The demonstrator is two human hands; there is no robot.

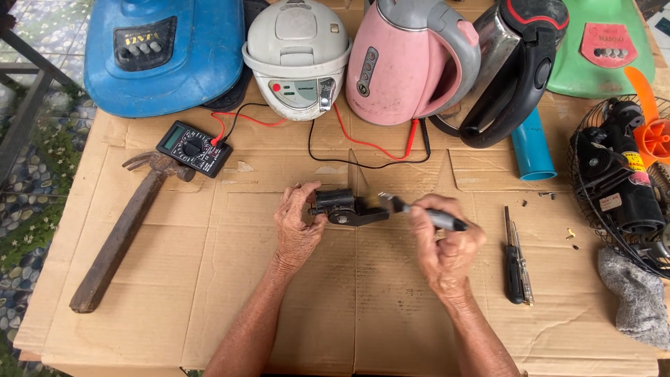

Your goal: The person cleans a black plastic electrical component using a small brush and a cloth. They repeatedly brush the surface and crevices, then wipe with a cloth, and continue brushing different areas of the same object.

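Head view, mid-cardboard (209,279): left hand (296,227) gripping small black motor part (345,206), right hand (447,244) closed around small brush (419,209), bristles touching part. Likely cleaning step; next calls for steady strokes, turning the part.

Counted on the cardboard: two kettles (412,59), one white water boiler (296,56), two fan bases (164,52), one multimeter (194,147), one hammer (125,223), two screwdrivers (515,258), one blue pipe (532,150).

At mid-cardboard (209,279), the left hand (296,227) grips a small black motor part (345,206); the right hand (443,244) holds a brush (419,211) against it. A hammer (122,230) lies near the left edge.
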